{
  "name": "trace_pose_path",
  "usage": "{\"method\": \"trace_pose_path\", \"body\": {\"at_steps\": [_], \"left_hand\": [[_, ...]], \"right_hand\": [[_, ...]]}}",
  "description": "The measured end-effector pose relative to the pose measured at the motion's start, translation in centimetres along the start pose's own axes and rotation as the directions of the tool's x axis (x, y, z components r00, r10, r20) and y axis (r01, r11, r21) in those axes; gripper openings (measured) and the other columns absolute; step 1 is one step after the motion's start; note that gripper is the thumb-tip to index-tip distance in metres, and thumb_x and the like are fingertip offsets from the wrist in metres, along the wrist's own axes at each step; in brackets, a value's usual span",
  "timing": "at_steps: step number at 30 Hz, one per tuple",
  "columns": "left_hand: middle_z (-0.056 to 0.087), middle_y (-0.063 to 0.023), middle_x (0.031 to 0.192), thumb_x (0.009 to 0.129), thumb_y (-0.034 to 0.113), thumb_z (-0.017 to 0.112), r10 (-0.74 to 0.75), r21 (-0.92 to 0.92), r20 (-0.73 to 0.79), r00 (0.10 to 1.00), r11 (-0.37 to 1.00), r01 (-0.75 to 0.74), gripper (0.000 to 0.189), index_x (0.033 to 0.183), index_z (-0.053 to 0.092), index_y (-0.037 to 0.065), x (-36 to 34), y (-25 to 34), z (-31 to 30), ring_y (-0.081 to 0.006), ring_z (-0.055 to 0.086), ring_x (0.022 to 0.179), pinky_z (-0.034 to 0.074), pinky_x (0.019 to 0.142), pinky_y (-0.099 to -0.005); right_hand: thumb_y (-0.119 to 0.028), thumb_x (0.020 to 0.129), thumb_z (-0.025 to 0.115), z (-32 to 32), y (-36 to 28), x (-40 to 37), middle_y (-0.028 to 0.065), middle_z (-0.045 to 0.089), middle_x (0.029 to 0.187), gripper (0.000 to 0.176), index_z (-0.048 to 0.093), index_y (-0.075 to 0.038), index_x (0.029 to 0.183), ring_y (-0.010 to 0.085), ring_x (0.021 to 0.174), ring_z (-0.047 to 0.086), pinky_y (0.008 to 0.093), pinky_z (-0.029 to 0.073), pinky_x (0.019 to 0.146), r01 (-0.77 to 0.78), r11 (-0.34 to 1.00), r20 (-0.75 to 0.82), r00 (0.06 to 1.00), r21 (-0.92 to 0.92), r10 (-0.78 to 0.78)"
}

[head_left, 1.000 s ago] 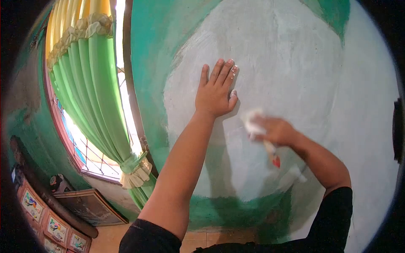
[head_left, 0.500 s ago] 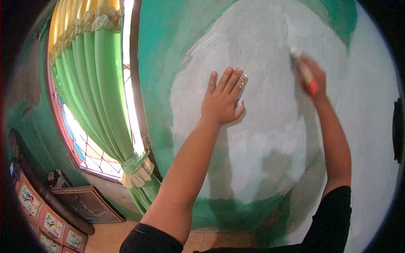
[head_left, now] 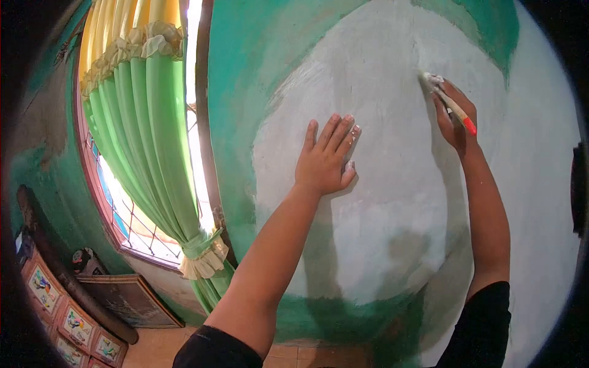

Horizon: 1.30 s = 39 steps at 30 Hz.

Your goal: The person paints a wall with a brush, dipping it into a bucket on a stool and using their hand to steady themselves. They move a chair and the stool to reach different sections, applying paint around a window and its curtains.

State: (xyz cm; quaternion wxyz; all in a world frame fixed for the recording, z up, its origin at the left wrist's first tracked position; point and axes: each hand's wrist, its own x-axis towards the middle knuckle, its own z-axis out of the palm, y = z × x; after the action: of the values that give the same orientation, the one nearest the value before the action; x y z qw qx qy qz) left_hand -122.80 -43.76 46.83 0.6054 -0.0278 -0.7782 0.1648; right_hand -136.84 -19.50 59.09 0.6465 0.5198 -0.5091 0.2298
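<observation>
My left hand (head_left: 325,156) lies flat against the wall (head_left: 380,159), fingers spread, with white paint on some fingertips. My right hand (head_left: 457,116) is closed around a paintbrush (head_left: 457,112) with a pale handle and a red end. The brush's white-coated bristles touch the wall at the upper right, and the red end points down and to the right. White paint also marks the fingers of this hand. A large whitish painted patch covers the middle of the wall, with green paint around its left, top and bottom edges.
To the left is a barred window (head_left: 138,227) with a green and yellow curtain (head_left: 144,122) tied at its side. A framed board (head_left: 129,300) leans low at the left, beside a cabinet with picture panels (head_left: 76,325). Tiled floor (head_left: 285,356) shows below. A dark object (head_left: 578,190) stands at the right edge.
The paintbrush has tilted in my right hand, its red end swinging out to the right. My left hand stays flat on the wall. The whole view has shifted slightly.
</observation>
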Motion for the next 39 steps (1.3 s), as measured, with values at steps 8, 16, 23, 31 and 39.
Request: {"method": "trace_pose_path", "body": {"at_steps": [8,16,23,31,39], "left_hand": [[0.031,-0.0042,0.149,0.071,0.034,0.053,-0.002,-0.015,-0.009,1.0,1.0,0.001,0.07,0.138,0.041,0.017,-0.2,-0.2,-0.1,-0.0231,0.024,0.139,0.012,0.112,-0.0534],[0.032,-0.0051,0.148,0.071,0.034,0.053,0.016,0.02,-0.006,1.0,1.0,-0.016,0.069,0.137,0.043,0.016,-0.1,0.0,0.1,-0.0242,0.025,0.139,0.012,0.111,-0.055],[0.033,-0.006,0.147,0.07,0.033,0.054,0.031,0.021,-0.022,0.999,0.999,-0.03,0.07,0.136,0.043,0.014,-0.1,0.1,0.1,-0.0252,0.025,0.139,0.012,0.111,-0.0555],[0.033,-0.0074,0.147,0.069,0.033,0.054,0.032,0.045,0.003,0.999,0.998,-0.032,0.071,0.136,0.043,0.014,0.1,0.2,0.0,-0.027,0.026,0.138,0.01,0.111,-0.055],[0.03,-0.0057,0.149,0.07,0.032,0.054,0.009,0.046,0.024,1.0,0.999,-0.01,0.071,0.138,0.041,0.016,0.0,0.6,0.2,-0.0272,0.024,0.139,0.01,0.112,-0.0536]], "right_hand": [[-0.021,0.085,0.056,0.3,-11.3,-13.1,0.0083,0.055,0.129,0.031,0.061,-0.024,0.115,0.0234,0.106,0.061,0.0337,0.049,0.089,0.316,0.901,0.685,0.586,0.297,-0.432],[-0.02,0.087,0.065,0.8,1.2,-2.9,0.0121,0.064,0.108,0.029,0.062,-0.002,0.11,0.0241,0.102,0.06,0.0329,0.044,0.093,-0.397,0.883,0.137,0.917,0.25,0.374],[-0.013,0.079,0.066,2.3,-0.4,-8.5,0.016,0.065,0.108,0.023,0.065,-0.004,0.1,0.0312,0.097,0.064,0.0369,0.05,0.087,-0.023,0.993,0.069,0.997,-0.119,0.031],[-0.012,0.08,0.061,0.6,-7.1,-14.9,0.0101,0.056,0.127,0.046,0.054,-0.025,0.123,0.0289,0.104,0.061,0.0379,0.052,0.084,0.121,0.893,0.712,0.562,0.434,-0.422],[-0.007,0.081,0.064,-2.2,2.0,-6.3,0.0143,0.066,0.105,0.023,0.064,-0.005,0.105,0.0274,0.094,0.065,0.033,0.053,0.08,-0.174,0.984,-0.057,0.984,-0.037,0.171]]}}
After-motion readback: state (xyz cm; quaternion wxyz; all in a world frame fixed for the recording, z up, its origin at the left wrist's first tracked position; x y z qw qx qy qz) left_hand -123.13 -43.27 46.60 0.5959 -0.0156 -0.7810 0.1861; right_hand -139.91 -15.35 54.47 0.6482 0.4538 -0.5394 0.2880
